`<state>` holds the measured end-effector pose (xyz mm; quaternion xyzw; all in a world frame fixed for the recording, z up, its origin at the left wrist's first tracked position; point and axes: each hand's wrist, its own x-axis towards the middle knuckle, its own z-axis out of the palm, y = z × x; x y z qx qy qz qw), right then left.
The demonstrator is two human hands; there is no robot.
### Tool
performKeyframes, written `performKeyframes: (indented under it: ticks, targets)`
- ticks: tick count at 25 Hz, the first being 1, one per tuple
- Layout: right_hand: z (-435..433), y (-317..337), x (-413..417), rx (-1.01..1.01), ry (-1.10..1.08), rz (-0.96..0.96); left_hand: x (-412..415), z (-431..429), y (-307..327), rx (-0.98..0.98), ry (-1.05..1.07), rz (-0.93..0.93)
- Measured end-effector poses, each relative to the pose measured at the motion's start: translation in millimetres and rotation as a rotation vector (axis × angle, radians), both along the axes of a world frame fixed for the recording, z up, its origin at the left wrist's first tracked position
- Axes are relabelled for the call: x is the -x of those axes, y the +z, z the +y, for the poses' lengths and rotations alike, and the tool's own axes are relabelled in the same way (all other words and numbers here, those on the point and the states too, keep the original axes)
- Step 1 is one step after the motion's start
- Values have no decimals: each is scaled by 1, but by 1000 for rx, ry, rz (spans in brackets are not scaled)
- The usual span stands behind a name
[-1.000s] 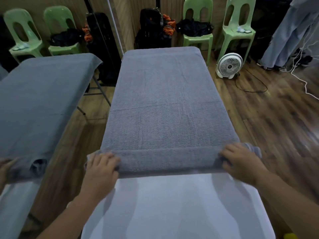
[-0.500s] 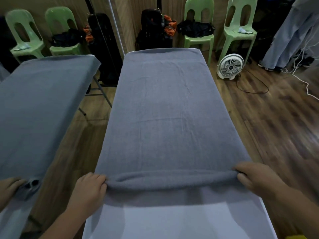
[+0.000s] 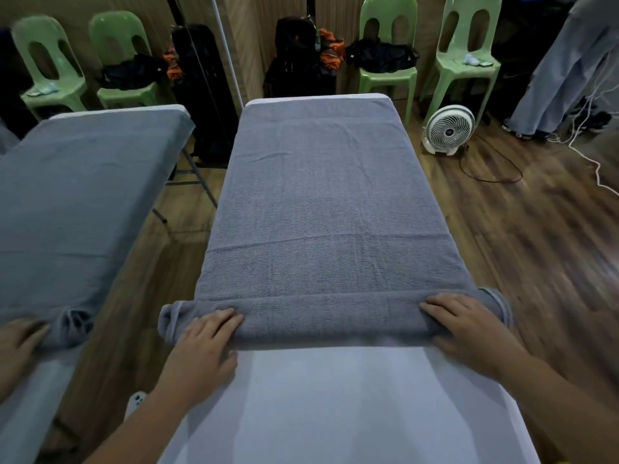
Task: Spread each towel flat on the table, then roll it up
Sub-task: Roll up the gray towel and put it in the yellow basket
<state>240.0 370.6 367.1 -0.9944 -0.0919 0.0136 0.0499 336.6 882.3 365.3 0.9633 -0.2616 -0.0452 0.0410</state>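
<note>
A grey towel [image 3: 321, 209] was seen laid along a white-topped table [image 3: 335, 413], reaching from near the far edge down to the middle. Its near end had been wound into a roll [image 3: 331, 321] lying across the table's width, with both ends of the roll jutting just past the table's left and right edges. The bare white top was left showing on the near side of the roll.

The left hand [image 3: 201, 349] was pressed palm-down on the left part of the roll, its fingers [image 3: 222, 321] spread apart and laid flat over the cloth rather than closed round it. The right hand [image 3: 469, 326] was set likewise on the right part, fingers apart and resting on top of the roll.

On the left, a mirror [image 3: 83, 195] was seen, in which the same table, towel and a hand were repeated. On the wooden floor [image 3: 536, 229] to the far right a small white fan [image 3: 448, 130] was stood, with green plastic chairs [image 3: 388, 75] ranged along the far wall.
</note>
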Motion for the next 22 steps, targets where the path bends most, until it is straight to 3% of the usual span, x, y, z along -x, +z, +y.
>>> performKeyframes:
  ticks: [2,5,9,13,15,18,20,22]
  targets:
    - [-22,-3,4,9,-131,-51,-9,16,1,9,91,-21]
    - [-32,10,5,-36,-153,-68,-10,31,7,51,133,-25]
    - [-28,40,16,-125,-237,200,6,40,19,186,143,80]
    - [-36,48,8,-175,-303,431,2,42,33,137,142,208]
    - [-31,43,0,-137,-358,324,-6,32,35,116,230,181]
    - [-10,32,4,-46,-245,-63,-2,19,24,120,152,-111]
    - [13,20,19,-35,-50,-65,19,6,12,105,-4,-62]
    - [29,5,28,-29,-26,30,32,-6,3,67,-31,38]
